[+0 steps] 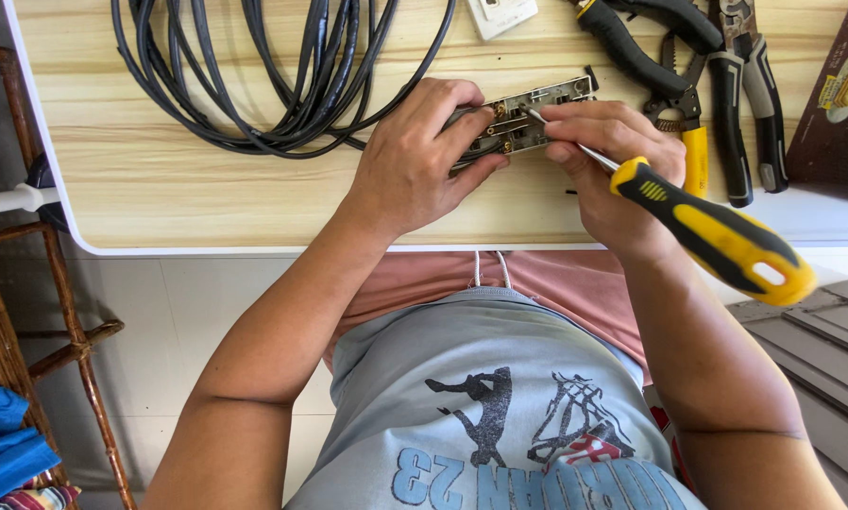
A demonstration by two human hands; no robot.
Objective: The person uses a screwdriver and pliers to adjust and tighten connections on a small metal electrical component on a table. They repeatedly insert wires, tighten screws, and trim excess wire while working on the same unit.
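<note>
Socket insert [533, 118] centre frame, braced on table [160, 189] | left hand [415, 161] pinching it steady | right hand [608, 161] gripping screwdriver [707, 227], tip at terminal screw | pliers [717, 104] upper right.

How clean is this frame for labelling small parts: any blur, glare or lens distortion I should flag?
Head view: daylight is even and soft, with no harsh glare on the wooden table; the wide lens bows the table edge; the socket module between the left hand and right hand is reasonably sharp; the screwdriver handle, nearest the camera, looms oversized and slightly soft.

Screwdriver [712, 236] yellow-black (striped grip); cable [282, 71] black; table [160, 179] pale woodgrain.
</note>
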